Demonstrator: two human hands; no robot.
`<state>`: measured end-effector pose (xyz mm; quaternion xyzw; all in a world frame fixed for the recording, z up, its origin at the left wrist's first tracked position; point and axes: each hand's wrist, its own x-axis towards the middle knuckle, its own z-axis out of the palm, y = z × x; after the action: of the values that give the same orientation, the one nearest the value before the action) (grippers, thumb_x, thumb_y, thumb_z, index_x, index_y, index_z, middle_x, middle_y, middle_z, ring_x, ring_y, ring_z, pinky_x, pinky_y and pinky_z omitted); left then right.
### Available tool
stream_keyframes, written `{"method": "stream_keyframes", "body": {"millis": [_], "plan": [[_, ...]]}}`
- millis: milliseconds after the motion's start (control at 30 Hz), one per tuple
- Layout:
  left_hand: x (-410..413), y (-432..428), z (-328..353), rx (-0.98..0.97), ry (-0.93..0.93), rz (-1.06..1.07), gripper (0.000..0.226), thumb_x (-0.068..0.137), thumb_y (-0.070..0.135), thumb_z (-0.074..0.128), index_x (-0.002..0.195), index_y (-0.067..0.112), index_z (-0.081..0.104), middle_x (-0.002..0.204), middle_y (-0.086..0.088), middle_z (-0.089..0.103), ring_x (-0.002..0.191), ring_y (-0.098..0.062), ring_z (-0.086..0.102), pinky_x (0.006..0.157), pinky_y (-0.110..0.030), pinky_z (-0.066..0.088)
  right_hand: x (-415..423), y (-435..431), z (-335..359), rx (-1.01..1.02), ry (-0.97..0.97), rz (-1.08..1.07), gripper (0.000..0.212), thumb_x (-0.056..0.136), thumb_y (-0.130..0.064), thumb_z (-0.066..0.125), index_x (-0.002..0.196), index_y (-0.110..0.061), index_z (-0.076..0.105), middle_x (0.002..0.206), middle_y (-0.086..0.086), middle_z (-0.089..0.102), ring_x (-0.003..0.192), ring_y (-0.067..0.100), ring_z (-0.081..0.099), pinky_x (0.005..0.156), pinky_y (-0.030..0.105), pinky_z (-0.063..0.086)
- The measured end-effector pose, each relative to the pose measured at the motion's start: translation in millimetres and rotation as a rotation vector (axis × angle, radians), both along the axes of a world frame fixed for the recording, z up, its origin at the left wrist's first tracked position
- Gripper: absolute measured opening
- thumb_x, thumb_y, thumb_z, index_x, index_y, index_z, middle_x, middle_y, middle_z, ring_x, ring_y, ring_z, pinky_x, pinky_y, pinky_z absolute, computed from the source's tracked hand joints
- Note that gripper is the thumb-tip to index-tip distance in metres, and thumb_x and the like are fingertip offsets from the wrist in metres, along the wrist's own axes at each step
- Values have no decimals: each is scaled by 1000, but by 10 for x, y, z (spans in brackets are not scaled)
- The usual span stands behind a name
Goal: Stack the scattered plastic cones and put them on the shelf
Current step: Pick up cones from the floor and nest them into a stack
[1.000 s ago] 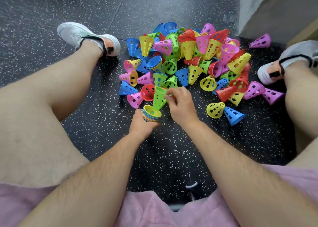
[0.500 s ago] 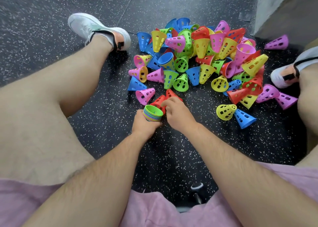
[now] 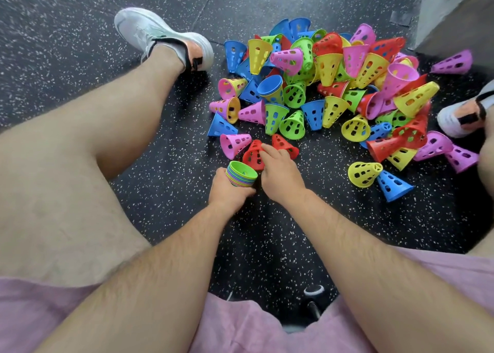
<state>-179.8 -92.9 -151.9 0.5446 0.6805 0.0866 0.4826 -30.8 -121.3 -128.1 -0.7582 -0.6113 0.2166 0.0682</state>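
- Floor point(image 3: 160, 192): I'm seeing dark speckled rubber under everything. No shelf in view.
- Loose pile point(image 3: 334, 85): dozens of perforated cones, mixed colours, heaped ahead and to the right of both hands. Most of the job is not yet done.
- Left hand point(image 3: 228, 192): wrapped round the lower part of the nested stack, holding it mouth-up.
- Right hand point(image 3: 280, 173): a second ago it was seating a green cone in the stack. Now it's on the floor just ahead, fingers curled onto a red cone. Thumb is hidden, but I read it as a grip.
- Stack point(image 3: 242, 174): in the left hand's grip, touching the right hand's inner side. A green cone now sits on top, so that insertion landed.
- Red cone point(image 3: 252, 156): on its side directly ahead of the stack, under the right fingertips. My guess is it's the next one in.
- Second red cone point(image 3: 284, 144): just ahead of the right hand's knuckles, untouched.
- Pink cone point(image 3: 234, 144): ahead of the left hand, beside the red one. Easy follow-up pick.
- Net: one cone added, cycle repeating, shelving far off.
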Motion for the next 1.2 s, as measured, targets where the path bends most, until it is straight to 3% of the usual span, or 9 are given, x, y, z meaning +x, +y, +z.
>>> {"method": "stream_keyframes", "body": {"millis": [100,267,433,533,667,800,1000,1133,1200], "plan": [[-8,-6,7,15,-4,-2,67,61,25,96,109,20,50,109,-4,68,97,-23,67,91,-38,54,66,-26,33,158,88,-75,51,90,-13,56,141,-7,51,151,3,44,130,28,42,111,43,37],[40,-21,-14,7,-37,-17,72,48,36,92,109,19,56,103,-2,71,92,-23,71,85,-40,57,151,-48,122,330,267,-281,67,76,-50,80,120,-5,59,120,6,56,116,22,50,106,36,41],[107,-67,111,52,-92,-38,57,61,19,95,95,27,49,102,-5,70,90,-23,70,83,-38,56,134,-100,290,378,380,-416,55,79,-59,71,114,-18,58,102,-8,57,103,14,52,91,31,46],[120,-83,129,81,-130,-45,55,64,15,93,98,27,51,99,-3,70,88,-23,71,81,-38,57,133,-130,339,333,372,-387,55,80,-65,59,117,-24,60,99,-9,61,102,16,53,91,39,48],[169,-86,152,88,-189,-39,54,61,19,91,96,29,52,95,-1,72,81,-20,71,75,-40,60,163,-185,291,195,299,-251,58,82,-66,48,123,-28,64,108,-4,65,112,21,51,100,44,43],[276,-89,172,91,-253,-102,52,62,20,86,105,25,56,99,-1,72,83,-16,67,74,-35,57,198,-228,128,16,434,-253,69,74,-69,47,134,-36,58,123,-1,59,126,16,46,112,41,36],[425,-43,116,126,-192,-88,61,56,25,89,106,25,54,100,2,69,89,-16,70,82,-35,57,349,-178,6,229,386,-534,31,94,-46,48,115,-31,63,102,-4,60,104,19,52,92,39,48],[476,14,72,132,-145,-68,63,59,21,91,110,25,55,102,3,69,87,-13,70,82,-36,57,422,-30,-148,74,364,-518,41,98,-48,42,132,-33,58,113,5,63,110,25,53,96,41,47],[483,45,67,129,-133,-54,62,59,20,91,109,25,56,101,4,70,88,-12,70,83,-36,57,413,62,-206,64,397,-565,37,99,-44,43,119,-24,68,109,5,67,107,26,56,92,40,48]]}}
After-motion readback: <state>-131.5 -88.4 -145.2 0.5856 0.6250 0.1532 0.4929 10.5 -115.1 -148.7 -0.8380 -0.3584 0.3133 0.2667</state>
